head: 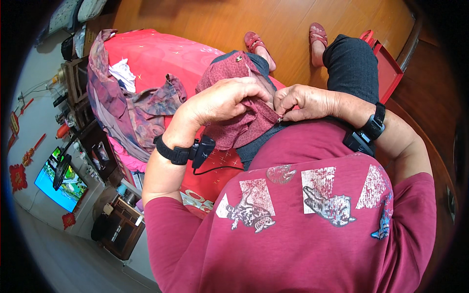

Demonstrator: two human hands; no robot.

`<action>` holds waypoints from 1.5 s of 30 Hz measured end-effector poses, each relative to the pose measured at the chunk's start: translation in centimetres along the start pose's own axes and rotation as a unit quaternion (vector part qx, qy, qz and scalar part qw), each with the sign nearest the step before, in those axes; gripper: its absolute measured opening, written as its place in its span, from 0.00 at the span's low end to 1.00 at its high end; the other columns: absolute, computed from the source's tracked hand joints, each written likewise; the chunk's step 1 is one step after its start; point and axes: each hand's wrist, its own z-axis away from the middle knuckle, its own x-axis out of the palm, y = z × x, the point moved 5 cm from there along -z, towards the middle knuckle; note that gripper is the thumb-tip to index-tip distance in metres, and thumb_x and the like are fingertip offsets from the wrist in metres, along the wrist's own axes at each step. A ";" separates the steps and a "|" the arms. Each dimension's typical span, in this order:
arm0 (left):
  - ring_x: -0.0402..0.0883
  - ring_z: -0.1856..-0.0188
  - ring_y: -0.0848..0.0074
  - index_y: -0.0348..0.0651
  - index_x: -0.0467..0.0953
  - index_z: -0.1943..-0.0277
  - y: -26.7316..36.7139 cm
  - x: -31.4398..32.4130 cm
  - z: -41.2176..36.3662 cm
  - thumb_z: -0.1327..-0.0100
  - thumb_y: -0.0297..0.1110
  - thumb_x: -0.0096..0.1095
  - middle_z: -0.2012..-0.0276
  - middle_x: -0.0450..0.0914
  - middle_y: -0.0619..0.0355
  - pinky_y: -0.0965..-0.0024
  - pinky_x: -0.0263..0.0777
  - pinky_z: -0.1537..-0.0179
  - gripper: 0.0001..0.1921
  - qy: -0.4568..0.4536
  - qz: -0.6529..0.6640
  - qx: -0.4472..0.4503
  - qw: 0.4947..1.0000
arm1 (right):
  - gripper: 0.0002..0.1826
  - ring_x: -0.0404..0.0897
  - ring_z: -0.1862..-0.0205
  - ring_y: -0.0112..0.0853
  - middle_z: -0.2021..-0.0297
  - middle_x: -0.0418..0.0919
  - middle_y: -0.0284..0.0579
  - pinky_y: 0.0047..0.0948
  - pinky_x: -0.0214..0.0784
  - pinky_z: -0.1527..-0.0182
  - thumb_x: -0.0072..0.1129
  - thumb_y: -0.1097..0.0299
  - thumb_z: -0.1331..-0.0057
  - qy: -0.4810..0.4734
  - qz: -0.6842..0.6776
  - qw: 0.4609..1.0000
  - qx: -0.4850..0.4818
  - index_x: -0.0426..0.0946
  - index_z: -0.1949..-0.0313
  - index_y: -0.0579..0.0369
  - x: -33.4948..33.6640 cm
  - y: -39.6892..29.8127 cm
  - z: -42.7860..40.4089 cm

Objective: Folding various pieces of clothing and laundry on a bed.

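Observation:
A dark red patterned garment [229, 133] lies gathered over my lap, its pale lining showing along one edge. My left hand [232, 96] grips a fold of it, fingers curled toward the middle. Just to the right, my right hand [306, 102] pinches the garment's edge between thumb and fingers. A small shiny fastener [280, 119] sits at that edge, below my right fingertips. Another round metallic fastener [239, 58] shows on the far part of the cloth. The fingertips of both hands are partly hidden in the folds.
I sit on a bed with a red starred cover [165, 55]. A purple patterned garment [146, 106] and a white cloth [124, 73] lie to my left. On my right is a red tray-like object [388, 71]. A black cable [218, 168] trails from my left wrist device.

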 end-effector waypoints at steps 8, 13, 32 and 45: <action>0.76 0.57 0.58 0.38 0.73 0.57 -0.4 0.2 0.4 0.56 0.16 0.56 0.62 0.74 0.51 0.65 0.70 0.54 0.19 0.026 -0.065 0.022 0.997 | 0.05 0.76 0.66 0.36 0.69 0.72 0.41 0.31 0.71 0.64 0.62 0.76 0.46 0.051 0.121 0.991 -0.001 0.77 0.70 0.59 -0.4 -1.9 0.0; 0.78 0.56 0.58 0.39 0.75 0.61 -0.7 0.2 0.2 0.53 0.17 0.57 0.63 0.78 0.51 0.63 0.72 0.56 0.14 0.018 -0.034 -0.015 0.999 | 0.04 0.77 0.68 0.39 0.70 0.71 0.41 0.34 0.71 0.67 0.62 0.74 0.46 0.062 0.244 0.968 -0.019 0.76 0.71 0.55 -0.4 -2.6 0.4; 0.79 0.57 0.59 0.39 0.76 0.62 -0.9 0.4 -0.1 0.54 0.17 0.57 0.63 0.79 0.51 0.64 0.72 0.56 0.14 0.000 0.002 -0.020 1.000 | 0.06 0.77 0.73 0.40 0.73 0.71 0.42 0.36 0.70 0.72 0.62 0.71 0.45 0.054 0.259 0.963 -0.057 0.76 0.68 0.55 0.1 -2.6 0.5; 0.78 0.59 0.58 0.40 0.73 0.62 -1.1 1.3 -1.5 0.51 0.18 0.58 0.65 0.76 0.53 0.64 0.71 0.59 0.12 0.046 -0.064 0.030 0.996 | 0.03 0.78 0.70 0.43 0.73 0.75 0.44 0.38 0.70 0.69 0.58 0.73 0.45 0.000 0.187 0.982 -0.038 0.74 0.70 0.55 0.5 -1.8 0.8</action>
